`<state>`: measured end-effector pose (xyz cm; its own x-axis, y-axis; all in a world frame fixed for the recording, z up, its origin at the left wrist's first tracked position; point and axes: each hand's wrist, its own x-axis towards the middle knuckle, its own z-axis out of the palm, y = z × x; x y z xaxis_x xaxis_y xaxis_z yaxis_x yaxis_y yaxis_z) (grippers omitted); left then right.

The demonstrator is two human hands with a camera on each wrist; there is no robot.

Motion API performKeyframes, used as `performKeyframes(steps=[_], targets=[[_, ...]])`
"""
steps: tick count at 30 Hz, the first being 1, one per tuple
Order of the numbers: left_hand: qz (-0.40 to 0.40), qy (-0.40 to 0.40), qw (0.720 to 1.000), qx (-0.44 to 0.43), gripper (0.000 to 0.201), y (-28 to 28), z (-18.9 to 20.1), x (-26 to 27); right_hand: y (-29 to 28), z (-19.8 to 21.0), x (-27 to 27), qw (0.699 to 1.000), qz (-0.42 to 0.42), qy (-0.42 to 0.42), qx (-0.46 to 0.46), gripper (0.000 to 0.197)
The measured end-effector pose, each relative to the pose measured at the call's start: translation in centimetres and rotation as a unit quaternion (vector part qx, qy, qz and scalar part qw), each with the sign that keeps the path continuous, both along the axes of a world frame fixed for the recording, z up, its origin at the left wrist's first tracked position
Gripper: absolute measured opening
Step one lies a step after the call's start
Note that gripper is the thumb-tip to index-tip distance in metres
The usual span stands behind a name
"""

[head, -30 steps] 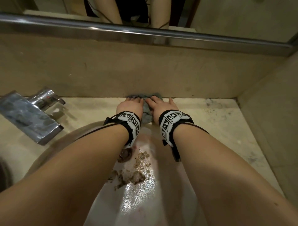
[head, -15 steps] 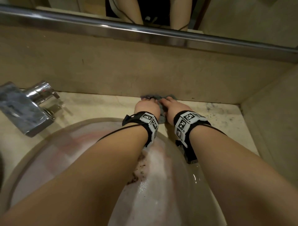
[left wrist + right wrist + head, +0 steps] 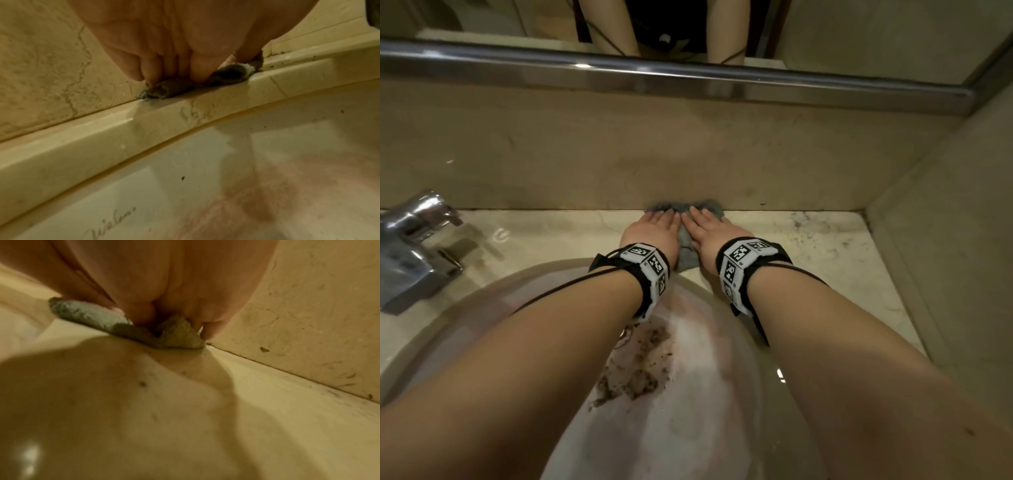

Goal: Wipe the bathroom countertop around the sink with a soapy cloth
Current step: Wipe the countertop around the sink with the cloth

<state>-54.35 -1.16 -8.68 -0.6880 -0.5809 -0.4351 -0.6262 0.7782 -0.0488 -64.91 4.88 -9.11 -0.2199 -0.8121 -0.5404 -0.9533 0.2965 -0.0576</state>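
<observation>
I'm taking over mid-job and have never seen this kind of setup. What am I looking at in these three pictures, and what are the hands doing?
There is no machine here: a person works with bare hands and wears three cameras. The wide picture comes from the head and looks down over both forearms. The other two come from bands on the wrists and look along each palm at the fingers.

The left hand and right hand lie side by side, fingers straight, pressing a grey cloth flat on the countertop where it meets the back wall. Nothing is lifted or gripped. Below the arms is the sink, with brown dirt near its middle. The tap stands at the left, and dark specks mark the counter's right corner.
</observation>
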Motion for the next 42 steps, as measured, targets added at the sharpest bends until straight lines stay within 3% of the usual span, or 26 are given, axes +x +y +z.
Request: performKeyframes(steps=[9,19,31,38,42], targets=[[-0.025,-0.022,0.999,-0.014,0.069,1.1,-0.2,-1.9,0.6,0.5,-1.6,0.999,-0.013,0.009,0.033,0.061],[-0.035,-0.028,0.999,-0.017,0.063,2.4,-0.4,-4.0,1.9,0.6,-3.8,0.999,-0.001,0.035,0.04,0.062],[-0.053,0.029,0.998,-0.008,0.061,4.8,-1.2,-8.0,4.6,0.1,-8.1,0.997,-0.02,0.06,0.049,0.06],[-0.106,0.077,0.991,0.012,0.058,7.2,-1.4,-12.6,8.3,0.5,-13.0,0.993,-0.06,0.078,0.062,0.06],[-0.119,0.034,0.992,0.021,0.063,7.5,-1.0,-14.1,9.1,0.1,-14.2,0.994,-0.065,0.072,0.055,0.061]])
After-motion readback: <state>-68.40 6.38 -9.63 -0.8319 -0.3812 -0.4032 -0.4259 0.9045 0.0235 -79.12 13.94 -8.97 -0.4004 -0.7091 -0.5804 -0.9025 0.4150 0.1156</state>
